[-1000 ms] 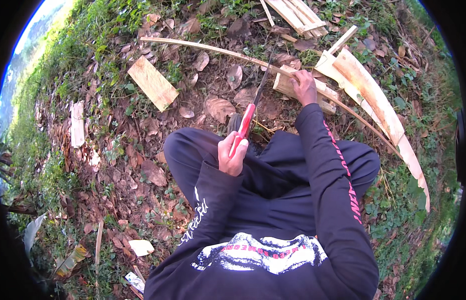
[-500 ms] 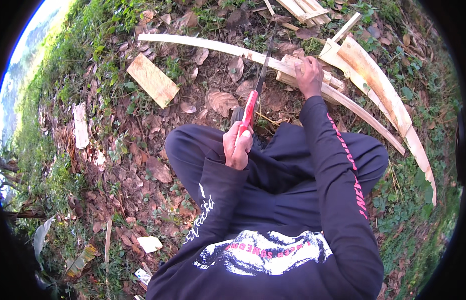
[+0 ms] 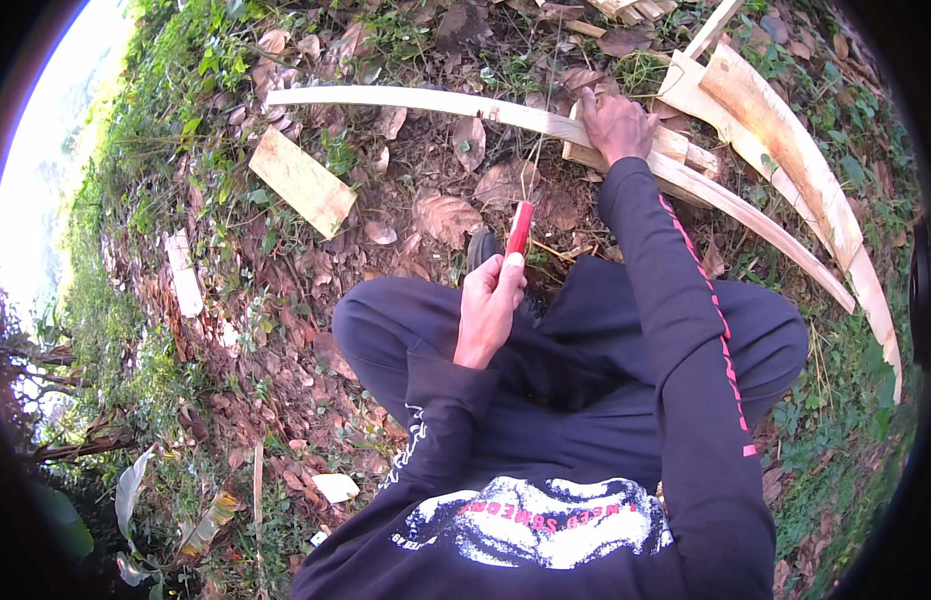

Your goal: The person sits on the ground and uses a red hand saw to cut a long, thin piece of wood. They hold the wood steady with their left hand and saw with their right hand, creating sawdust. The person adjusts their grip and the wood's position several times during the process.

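My left hand [image 3: 488, 308] is closed around the red handle of a handsaw [image 3: 520, 230]. Its thin blade, seen nearly edge-on, points away from me and crosses the long pale strip of wood [image 3: 405, 97]; whether the teeth touch the strip I cannot tell. To the right of the blade, my right hand [image 3: 621, 130] grips the strip from above, with the fingers bent over its far side. Short wooden pieces [image 3: 580, 154] lie under the strip at that spot. The strip's left end reaches out over the leaf-covered ground.
On the right lies a long curved slab of wood [image 3: 785, 130]. A rectangular board [image 3: 303, 182] rests at the left, and a smaller pale piece [image 3: 183, 275] beyond it. Cut wooden pieces [image 3: 635, 8] are at the far edge. My crossed legs [image 3: 405, 325] are close below the hands.
The saw has turned so its blade shows almost edge-on, and its handle sits slightly nearer me and to the right. My right hand stays on the strip. The view has shifted a little.
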`<act>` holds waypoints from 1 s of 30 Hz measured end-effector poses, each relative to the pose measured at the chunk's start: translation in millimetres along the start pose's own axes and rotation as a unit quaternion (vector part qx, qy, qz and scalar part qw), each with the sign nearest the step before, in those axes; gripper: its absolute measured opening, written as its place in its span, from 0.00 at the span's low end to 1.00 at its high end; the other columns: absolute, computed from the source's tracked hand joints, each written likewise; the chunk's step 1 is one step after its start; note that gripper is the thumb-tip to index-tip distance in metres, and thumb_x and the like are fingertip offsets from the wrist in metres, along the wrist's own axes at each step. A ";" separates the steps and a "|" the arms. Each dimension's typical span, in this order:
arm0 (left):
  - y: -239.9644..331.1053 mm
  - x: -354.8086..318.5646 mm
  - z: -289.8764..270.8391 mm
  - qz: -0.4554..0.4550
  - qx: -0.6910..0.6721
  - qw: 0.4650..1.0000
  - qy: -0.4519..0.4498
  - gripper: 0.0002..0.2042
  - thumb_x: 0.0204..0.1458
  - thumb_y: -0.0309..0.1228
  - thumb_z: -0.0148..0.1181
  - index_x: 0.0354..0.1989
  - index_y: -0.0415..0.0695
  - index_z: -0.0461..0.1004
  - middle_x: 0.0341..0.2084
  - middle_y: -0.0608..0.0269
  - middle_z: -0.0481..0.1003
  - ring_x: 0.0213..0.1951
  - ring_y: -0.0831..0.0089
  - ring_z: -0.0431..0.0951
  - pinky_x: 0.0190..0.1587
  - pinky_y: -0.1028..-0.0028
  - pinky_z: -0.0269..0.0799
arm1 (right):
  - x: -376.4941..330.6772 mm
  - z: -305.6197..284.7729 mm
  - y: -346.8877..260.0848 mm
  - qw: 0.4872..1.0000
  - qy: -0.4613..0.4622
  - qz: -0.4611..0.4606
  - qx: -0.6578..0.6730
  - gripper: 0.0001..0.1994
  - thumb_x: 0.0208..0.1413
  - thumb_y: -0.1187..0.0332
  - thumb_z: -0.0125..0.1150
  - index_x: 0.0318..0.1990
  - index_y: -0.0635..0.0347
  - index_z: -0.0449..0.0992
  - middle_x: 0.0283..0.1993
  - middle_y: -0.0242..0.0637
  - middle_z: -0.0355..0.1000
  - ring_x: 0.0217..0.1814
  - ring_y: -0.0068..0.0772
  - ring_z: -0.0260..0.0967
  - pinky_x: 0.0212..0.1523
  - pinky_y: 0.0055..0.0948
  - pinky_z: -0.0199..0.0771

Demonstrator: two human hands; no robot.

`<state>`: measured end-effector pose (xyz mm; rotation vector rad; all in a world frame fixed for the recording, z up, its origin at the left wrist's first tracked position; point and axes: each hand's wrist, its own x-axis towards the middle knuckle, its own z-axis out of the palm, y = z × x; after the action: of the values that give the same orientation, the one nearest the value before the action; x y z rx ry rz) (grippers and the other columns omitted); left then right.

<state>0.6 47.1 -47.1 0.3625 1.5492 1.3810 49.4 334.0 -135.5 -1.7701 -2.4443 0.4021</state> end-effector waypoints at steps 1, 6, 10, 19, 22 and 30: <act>-0.6 3.0 -0.1 0.007 -0.025 0.999 0.024 0.15 0.61 0.37 0.50 0.26 0.39 0.69 0.16 0.73 0.64 0.18 0.87 0.59 0.21 0.83 0.53 | 3.4 3.5 -0.6 0.999 0.042 -0.003 0.015 0.33 0.60 0.41 0.36 0.27 0.58 0.82 0.31 0.45 0.76 0.45 0.44 0.73 0.61 0.53 0.51; 1.0 4.3 -2.1 0.015 0.000 0.998 0.054 0.19 0.63 0.40 0.49 0.22 0.41 0.67 0.15 0.72 0.64 0.16 0.88 0.58 0.19 0.83 0.50 | 6.3 -4.6 -4.3 1.000 -0.015 0.019 -0.001 0.34 0.60 0.40 0.36 0.25 0.59 0.81 0.28 0.47 0.76 0.35 0.42 0.74 0.56 0.48 0.55; 0.9 14.3 1.0 0.014 0.012 0.998 0.055 0.19 0.63 0.40 0.48 0.22 0.41 0.67 0.13 0.74 0.62 0.16 0.88 0.57 0.19 0.84 0.49 | 5.8 -7.2 -3.1 1.000 -0.019 0.013 -0.004 0.36 0.60 0.39 0.34 0.25 0.60 0.81 0.28 0.49 0.76 0.35 0.45 0.73 0.53 0.46 0.56; 1.0 24.1 5.8 0.017 0.005 0.998 0.054 0.19 0.63 0.40 0.49 0.22 0.42 0.67 0.13 0.75 0.62 0.15 0.89 0.56 0.18 0.83 0.48 | 8.5 -2.2 -1.7 1.000 0.000 0.021 -0.012 0.35 0.60 0.38 0.34 0.25 0.59 0.81 0.27 0.46 0.76 0.35 0.40 0.73 0.53 0.45 0.56; 1.9 24.6 6.1 0.009 0.006 0.999 0.053 0.19 0.63 0.40 0.49 0.22 0.42 0.67 0.12 0.75 0.62 0.15 0.89 0.56 0.18 0.83 0.48 | 8.0 -6.4 -3.7 0.999 -0.023 0.024 -0.007 0.35 0.60 0.38 0.34 0.24 0.58 0.81 0.27 0.46 0.76 0.35 0.40 0.74 0.53 0.44 0.56; 0.7 20.6 6.4 -0.015 0.028 0.997 0.065 0.20 0.64 0.39 0.48 0.19 0.41 0.66 0.19 0.69 0.65 0.16 0.86 0.56 0.19 0.83 0.49 | 8.1 -3.3 -2.4 1.000 -0.012 0.024 -0.012 0.37 0.60 0.38 0.32 0.24 0.59 0.80 0.27 0.47 0.75 0.33 0.42 0.73 0.54 0.45 0.56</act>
<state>-4.2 66.5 -55.1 0.2869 1.6952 1.3619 45.4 341.5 -132.2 -1.8461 -2.4362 0.4023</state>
